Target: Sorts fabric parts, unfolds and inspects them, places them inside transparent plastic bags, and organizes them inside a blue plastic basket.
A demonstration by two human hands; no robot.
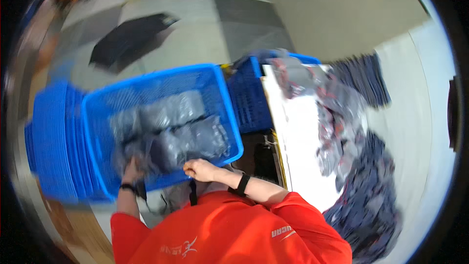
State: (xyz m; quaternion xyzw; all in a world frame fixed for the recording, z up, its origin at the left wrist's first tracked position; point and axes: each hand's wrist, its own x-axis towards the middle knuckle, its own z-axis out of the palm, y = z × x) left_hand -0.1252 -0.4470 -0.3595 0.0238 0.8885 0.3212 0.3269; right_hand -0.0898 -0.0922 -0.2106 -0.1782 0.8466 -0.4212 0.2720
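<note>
Head view: film-bagged dark packs (168,150) lie in two rows inside the blue basket (230,110). Left hand (134,169), near-left corner, grip too blurred to tell; right hand (199,170) curled at near rim, hold unclear. Apparent step: settling packs; the next move likely calls for levelling.

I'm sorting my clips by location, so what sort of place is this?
Probably a packing area in a workshop or warehouse: there's a blue basket of plastic-wrapped bundles, with stacked blue baskets beside it.

Left hand (134,168) extends forward and low, left forearm (128,204) nearly straight ahead; blur prevents confirming its grip. Right hand (199,169) is curled fist-like, right forearm (264,190) slanting inward.
</note>
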